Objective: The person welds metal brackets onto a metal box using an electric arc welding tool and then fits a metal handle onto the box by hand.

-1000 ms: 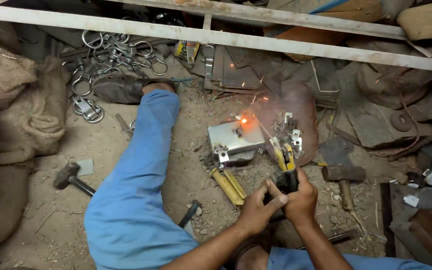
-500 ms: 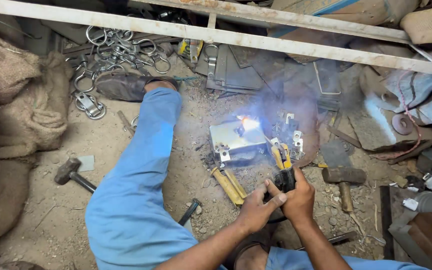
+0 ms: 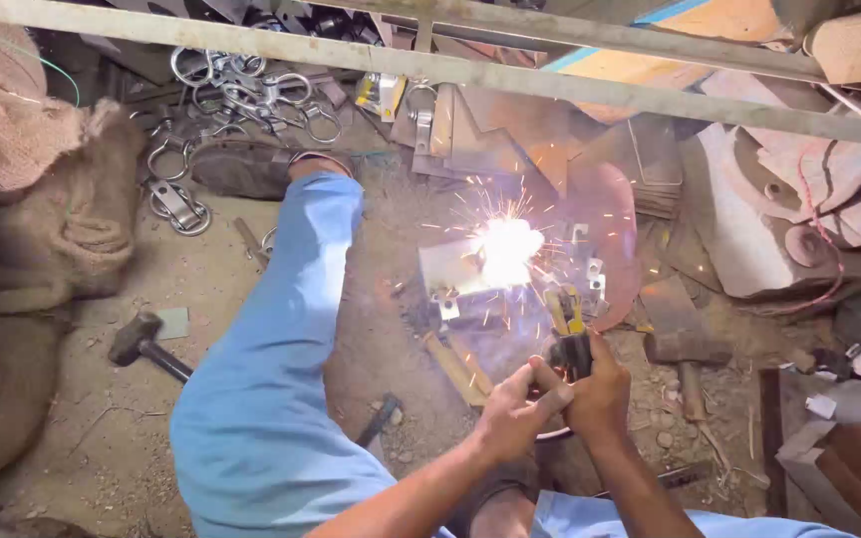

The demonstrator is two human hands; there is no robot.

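Arc flared from small glow into bright spark burst (image 3: 506,249) on grey metal box (image 3: 460,274), centre floor, just right of blue trouser leg (image 3: 271,369). Welding was in full strike. Left hand (image 3: 512,416) and right hand (image 3: 602,391) both clenched on electrode holder (image 3: 570,351), near box, position unchanged.

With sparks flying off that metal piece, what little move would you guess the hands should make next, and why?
Probably hold steady and creep the electrode holder slightly along the seam. Both the left hand and right hand grip it, and the bright arc burns on the metal plate.
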